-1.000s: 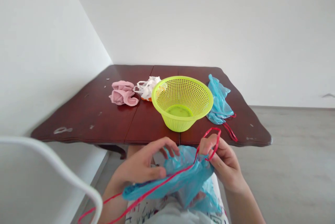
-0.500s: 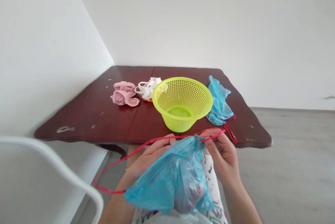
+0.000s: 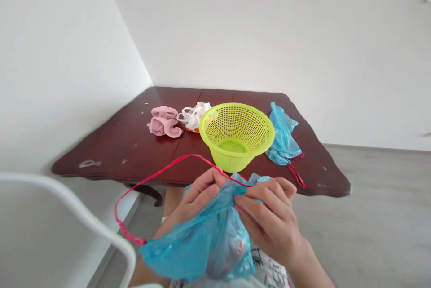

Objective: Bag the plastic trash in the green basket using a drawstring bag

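A blue drawstring plastic bag (image 3: 191, 252) hangs between my hands above my lap, with something inside that I cannot make out through the film. Its red drawstring (image 3: 161, 169) loops out to the left and runs back to the bag's mouth. My left hand (image 3: 205, 193) is closed on the bag's upper edge, its fingers partly behind the film. Closed too, my right hand (image 3: 269, 211) pinches the gathered mouth with thumb and fingers. Just beyond both hands stands a green plastic basket (image 3: 232, 162), with nothing lying on its visible bottom.
On the dark wooden table (image 3: 134, 153), a pink cloth (image 3: 164, 122) and a crumpled white plastic bag (image 3: 196, 116) lie left of the basket. A second blue bag (image 3: 283, 133) with red strings lies to its right. A white curved bar (image 3: 84, 216) crosses the lower left.
My right hand has turned over and moved left along the bag's mouth, knuckles now up. The bag has shifted left, and the red drawstring now arches higher. The view has tilted slightly.
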{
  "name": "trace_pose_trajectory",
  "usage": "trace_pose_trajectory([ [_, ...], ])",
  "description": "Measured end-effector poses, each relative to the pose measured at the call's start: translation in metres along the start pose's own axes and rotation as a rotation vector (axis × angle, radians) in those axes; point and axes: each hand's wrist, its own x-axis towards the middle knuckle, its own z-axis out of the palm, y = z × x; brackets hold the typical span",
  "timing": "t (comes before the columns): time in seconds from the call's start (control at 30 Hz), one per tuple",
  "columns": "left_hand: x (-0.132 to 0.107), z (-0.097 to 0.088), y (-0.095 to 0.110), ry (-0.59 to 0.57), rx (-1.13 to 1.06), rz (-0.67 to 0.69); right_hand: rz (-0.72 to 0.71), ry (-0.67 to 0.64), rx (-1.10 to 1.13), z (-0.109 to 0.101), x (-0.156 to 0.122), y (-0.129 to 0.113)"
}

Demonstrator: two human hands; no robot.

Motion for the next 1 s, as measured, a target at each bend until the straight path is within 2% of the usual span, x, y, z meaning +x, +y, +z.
trace_pose_trajectory([
  [0.07, 0.002, -0.002, 0.001, 0.016, -0.03, 0.041, -0.008, 0.052, 0.002, -0.002, -0.001, 0.003],
  [0.17, 0.001, -0.017, 0.003, 0.108, -0.012, 0.069, -0.038, 0.119, 0.016, -0.01, -0.013, 0.013],
  [0.3, -0.007, -0.037, 0.004, 0.189, 0.074, 0.092, 0.034, 0.09, 0.151, -0.014, -0.031, 0.017],
  [0.37, -0.011, -0.038, 0.005, 0.132, 0.119, 0.061, 0.124, 0.028, 0.217, -0.009, -0.03, 0.014],
  [0.47, -0.014, -0.028, 0.008, -0.044, 0.304, 0.014, 0.219, -0.105, 0.2, 0.003, -0.017, 0.011],
  [0.6, -0.015, -0.017, 0.016, -0.142, 0.455, -0.008, 0.17, -0.311, 0.188, 0.009, -0.004, 0.014],
  [0.67, -0.016, -0.02, 0.016, -0.222, 0.441, -0.074, 0.159, -0.321, 0.21, 0.01, -0.007, 0.018],
  [0.73, -0.018, -0.03, 0.012, -0.28, 0.371, -0.16, 0.173, -0.246, 0.223, 0.011, -0.014, 0.021],
  [0.87, -0.026, -0.054, -0.008, -0.359, 0.078, -0.318, 0.168, -0.015, 0.275, 0.01, -0.033, 0.023],
  [0.93, -0.027, -0.061, -0.014, -0.331, 0.006, -0.296, 0.168, 0.116, 0.285, 0.006, -0.039, 0.022],
  [1.0, -0.024, -0.064, -0.013, -0.223, -0.017, -0.208, 0.244, 0.218, 0.352, 0.0, -0.041, 0.018],
])
